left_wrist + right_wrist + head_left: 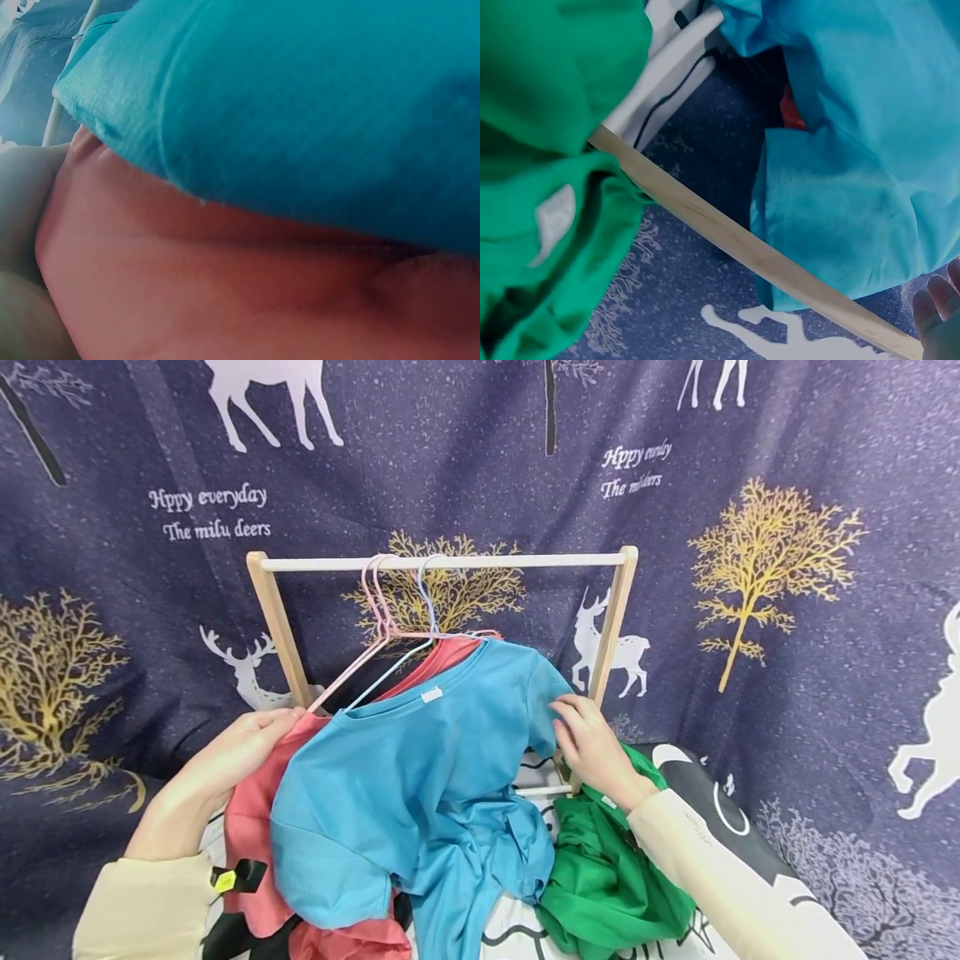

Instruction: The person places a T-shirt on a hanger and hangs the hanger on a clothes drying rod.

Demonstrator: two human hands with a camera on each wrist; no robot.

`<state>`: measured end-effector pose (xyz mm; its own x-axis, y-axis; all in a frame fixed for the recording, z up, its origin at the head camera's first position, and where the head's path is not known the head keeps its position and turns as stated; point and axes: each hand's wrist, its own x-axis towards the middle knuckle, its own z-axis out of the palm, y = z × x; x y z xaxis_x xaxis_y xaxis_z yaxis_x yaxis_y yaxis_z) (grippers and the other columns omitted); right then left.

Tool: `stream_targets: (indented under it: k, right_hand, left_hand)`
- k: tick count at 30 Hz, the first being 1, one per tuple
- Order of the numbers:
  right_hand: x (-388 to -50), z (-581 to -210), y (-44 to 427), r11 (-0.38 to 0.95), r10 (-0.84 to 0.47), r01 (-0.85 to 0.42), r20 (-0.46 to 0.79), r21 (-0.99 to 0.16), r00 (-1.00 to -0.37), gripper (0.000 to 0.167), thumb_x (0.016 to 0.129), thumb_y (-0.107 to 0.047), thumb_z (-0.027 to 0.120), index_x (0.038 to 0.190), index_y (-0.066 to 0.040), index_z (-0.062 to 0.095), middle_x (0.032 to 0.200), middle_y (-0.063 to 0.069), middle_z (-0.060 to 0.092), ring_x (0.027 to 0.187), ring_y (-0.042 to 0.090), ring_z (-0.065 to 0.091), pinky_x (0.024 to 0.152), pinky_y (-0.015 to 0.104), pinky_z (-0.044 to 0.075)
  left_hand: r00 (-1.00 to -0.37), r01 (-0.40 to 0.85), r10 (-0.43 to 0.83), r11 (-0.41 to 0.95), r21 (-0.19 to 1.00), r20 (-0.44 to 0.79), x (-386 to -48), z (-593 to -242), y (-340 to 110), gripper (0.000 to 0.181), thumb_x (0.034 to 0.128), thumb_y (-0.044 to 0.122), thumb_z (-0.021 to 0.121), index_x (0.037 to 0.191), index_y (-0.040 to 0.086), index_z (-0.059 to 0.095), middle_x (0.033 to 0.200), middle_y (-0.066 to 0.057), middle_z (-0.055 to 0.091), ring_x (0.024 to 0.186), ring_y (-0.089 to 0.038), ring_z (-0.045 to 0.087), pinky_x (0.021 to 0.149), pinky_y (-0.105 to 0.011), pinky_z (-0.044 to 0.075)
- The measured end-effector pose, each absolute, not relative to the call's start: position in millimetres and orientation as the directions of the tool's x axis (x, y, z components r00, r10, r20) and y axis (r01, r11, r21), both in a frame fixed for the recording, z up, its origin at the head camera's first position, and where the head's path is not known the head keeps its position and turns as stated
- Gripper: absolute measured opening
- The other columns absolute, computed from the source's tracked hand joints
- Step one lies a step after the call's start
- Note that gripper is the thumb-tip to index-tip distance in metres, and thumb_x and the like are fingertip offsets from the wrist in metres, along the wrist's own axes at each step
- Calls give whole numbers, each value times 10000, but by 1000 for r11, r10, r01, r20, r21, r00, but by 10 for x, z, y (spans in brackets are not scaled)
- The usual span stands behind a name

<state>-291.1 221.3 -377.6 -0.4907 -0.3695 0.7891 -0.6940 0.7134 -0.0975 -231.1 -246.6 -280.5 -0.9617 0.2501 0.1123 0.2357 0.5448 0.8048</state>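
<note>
A blue T-shirt (450, 718) hangs on a light blue hanger (431, 602) in the head view. Behind it a red T-shirt (251, 827) hangs on a pink hanger (352, 667). My left hand (243, 752) pinches the red shirt's shoulder at the lower end of the pink hanger. In the left wrist view the red cloth (187, 277) lies beside that hand, under the blue sleeve (300, 112). My right hand (592, 747) is at the blue shirt's other sleeve (840, 210), fingers loosely extended; whether they touch the cloth is unclear.
A rack with wooden posts (277, 627) and a white rail (525, 561) carries the hangers. A second pink hanger hook (367, 585) is beside the first. A crumpled green garment (615, 877) lies at the right. Behind hangs a dark blue patterned cloth (480, 460).
</note>
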Motion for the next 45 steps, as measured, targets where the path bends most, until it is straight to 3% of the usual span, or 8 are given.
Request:
stream_targets:
  k: [6, 12, 15, 19, 26, 36, 45]
  right_hand:
    - [-2771, -3879, 2278, 705, -360, -698, 786, -123, -503, 200, 971, -27, 542, 1147, -5, 636, 1220, 176, 543, 1119, 350, 514, 942, 457, 408]
    - [-2720, -3998, 2373, 709, -301, -690, 823, -144, -481, 170, 935, 8, 580, 1083, -3, 663, 1187, 164, 574, 1093, 339, 529, 916, 457, 409]
    - [-2702, -4063, 2436, 710, -250, -684, 846, -170, -471, 158, 914, 33, 599, 1050, 9, 675, 1167, 169, 590, 1085, 338, 542, 917, 444, 410]
    - [-2677, -4140, 2509, 708, -171, -668, 861, -230, -478, 134, 910, 33, 608, 1022, 27, 682, 1157, 181, 597, 1094, 343, 545, 931, 401, 406]
    - [-2670, -4233, 2615, 719, -61, -629, 874, -297, -482, 129, 904, 45, 609, 995, 10, 695, 1137, 160, 617, 1084, 344, 555, 924, 405, 394]
    - [-2674, -4339, 2684, 743, -36, -554, 805, -375, -592, 111, 917, 18, 603, 977, 12, 696, 1103, 176, 625, 1058, 337, 564, 889, 436, 398]
    - [-2721, -4415, 2813, 793, -149, -486, 657, -368, -739, 134, 942, -24, 571, 990, -26, 695, 1046, 139, 649, 1007, 346, 580, 851, 496, 434]
  left_hand:
    - [-964, 250, 215, 533, 809, 156, -2320, -2815, -2470, 541, 1046, 449, 390, 1167, -24, 622, 996, -99, 619, 868, -118, 574, 716, -254, 498]
    - [-969, 244, 176, 547, 801, 175, -2312, -2820, -2504, 570, 1043, 463, 385, 1251, -24, 596, 1071, -87, 623, 908, -53, 561, 749, -199, 476]
    - [-968, 248, 163, 541, 804, 190, -2291, -2802, -2505, 554, 1046, 459, 378, 1169, -29, 610, 991, -70, 615, 862, -68, 551, 699, -216, 475]
    - [-961, 276, 141, 537, 797, 238, -2255, -2777, -2526, 493, 1056, 422, 379, 1002, -18, 596, 757, -17, 529, 741, -140, 506, 604, -275, 446]
    - [-952, 303, 113, 504, 809, 286, -2187, -2767, -2618, 434, 1059, 391, 389, 1012, 0, 571, 645, 13, 391, 562, -154, 404, 513, -313, 361]
    - [-930, 339, 50, 495, 800, 363, -2071, -2857, -2707, 350, 1061, 334, 413, 930, 86, 621, 640, -5, 366, 559, -178, 360, 532, -304, 326]
    - [-920, 340, -29, 435, 834, 391, -1890, -2983, -2768, 316, 1053, 316, 440, 937, 110, 649, 647, 17, 372, 580, -168, 353, 512, -321, 285]
